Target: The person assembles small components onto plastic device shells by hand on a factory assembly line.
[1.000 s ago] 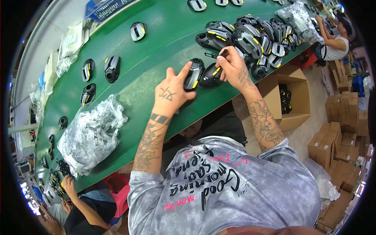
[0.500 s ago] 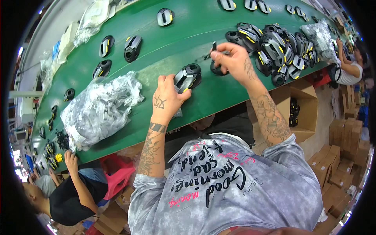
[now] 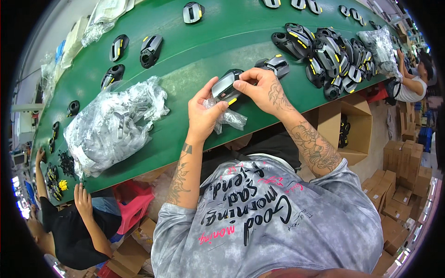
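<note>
My left hand [image 3: 202, 114] grips a grey-and-black plastic housing [image 3: 225, 87] with a yellow accent, tilted above the green table. At the housing's far right end, my right hand [image 3: 265, 91] pinches with thumb and forefinger; any small piece between these fingertips is hidden. A crumpled clear plastic bag [image 3: 233, 119] lies under the held housing, near the table's front edge. Just beyond my right hand rests another similar housing [image 3: 278, 65].
A large clear bag of parts [image 3: 113, 132] sits on the green table [image 3: 199, 53] at left. To the right is a heap of housings [image 3: 329, 58]. Below the edge stands an open cardboard box [image 3: 361, 125]. Co-workers sit at both sides; a pink stool [image 3: 134, 208] is at left.
My left hand has lifted the housing off the table. My right hand, which held a small black piece, has come left to the housing's end. The housing beside it has shifted.
</note>
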`<control>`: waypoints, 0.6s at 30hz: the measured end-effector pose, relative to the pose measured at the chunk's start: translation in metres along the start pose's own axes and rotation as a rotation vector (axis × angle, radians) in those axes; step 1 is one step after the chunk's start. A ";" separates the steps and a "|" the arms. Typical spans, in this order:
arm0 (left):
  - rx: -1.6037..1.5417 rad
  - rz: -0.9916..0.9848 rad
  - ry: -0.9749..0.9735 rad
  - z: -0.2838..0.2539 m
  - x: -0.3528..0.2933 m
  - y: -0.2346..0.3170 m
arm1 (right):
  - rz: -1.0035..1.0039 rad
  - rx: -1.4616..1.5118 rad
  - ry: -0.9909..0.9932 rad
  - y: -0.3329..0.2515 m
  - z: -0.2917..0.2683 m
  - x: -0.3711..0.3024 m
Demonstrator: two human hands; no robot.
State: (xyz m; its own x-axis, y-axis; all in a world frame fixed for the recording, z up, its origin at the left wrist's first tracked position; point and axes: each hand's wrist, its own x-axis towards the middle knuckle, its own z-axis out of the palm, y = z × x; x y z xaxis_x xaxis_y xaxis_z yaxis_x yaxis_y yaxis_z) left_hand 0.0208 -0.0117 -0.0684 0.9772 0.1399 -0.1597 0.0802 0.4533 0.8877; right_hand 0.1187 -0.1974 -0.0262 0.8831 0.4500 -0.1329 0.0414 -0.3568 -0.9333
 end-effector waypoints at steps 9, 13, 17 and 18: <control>0.121 0.084 0.007 -0.002 -0.001 -0.004 | -0.123 -0.212 0.071 -0.009 0.001 -0.003; 0.259 0.153 0.061 0.006 -0.006 -0.005 | -0.125 -0.222 0.001 -0.005 -0.003 -0.004; 0.585 0.113 0.079 0.012 -0.003 0.001 | -0.189 -0.239 0.066 0.003 -0.005 -0.005; 0.648 0.044 0.044 0.013 0.001 0.005 | -0.188 -0.240 0.069 0.003 -0.007 -0.005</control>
State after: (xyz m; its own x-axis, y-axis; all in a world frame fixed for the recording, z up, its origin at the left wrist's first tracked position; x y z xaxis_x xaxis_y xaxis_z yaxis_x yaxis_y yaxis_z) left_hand 0.0251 -0.0204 -0.0589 0.9744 0.1882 -0.1227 0.1562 -0.1750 0.9721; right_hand 0.1180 -0.2066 -0.0263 0.8789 0.4724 0.0656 0.3090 -0.4591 -0.8329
